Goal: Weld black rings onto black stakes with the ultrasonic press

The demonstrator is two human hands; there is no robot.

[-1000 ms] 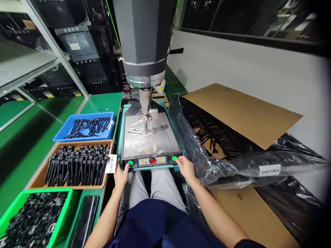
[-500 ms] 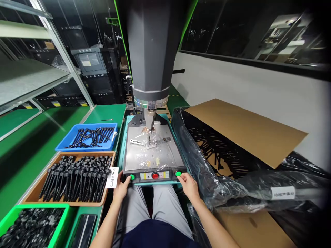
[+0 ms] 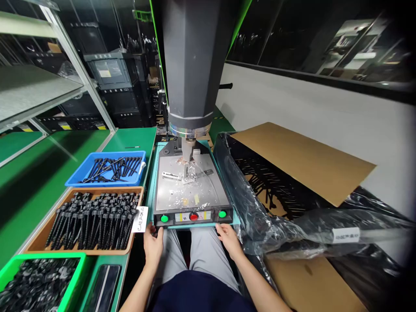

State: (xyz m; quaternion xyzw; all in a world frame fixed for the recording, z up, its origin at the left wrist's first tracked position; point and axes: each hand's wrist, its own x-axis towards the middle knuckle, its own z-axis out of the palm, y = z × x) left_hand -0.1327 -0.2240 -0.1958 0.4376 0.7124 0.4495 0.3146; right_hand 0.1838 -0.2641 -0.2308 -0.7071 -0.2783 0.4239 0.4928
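One green bin [image 3: 74, 279], one orange bin [image 3: 97, 251] and one blue bin [image 3: 104, 183] line the table [image 3: 133, 138], then the left hand [image 3: 152, 246], grip apart, below the left green button [image 3: 164, 219] on the machine [image 3: 190, 65], then the right green button [image 3: 222, 214] above the right hand [image 3: 229, 240], grip apart, perhaps touching the base [image 3: 215, 218].

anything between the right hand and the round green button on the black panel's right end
Nothing loose visible: the right hand sits just below the uncovered round green button, only the black panel's lower edge and turquoise rim between.
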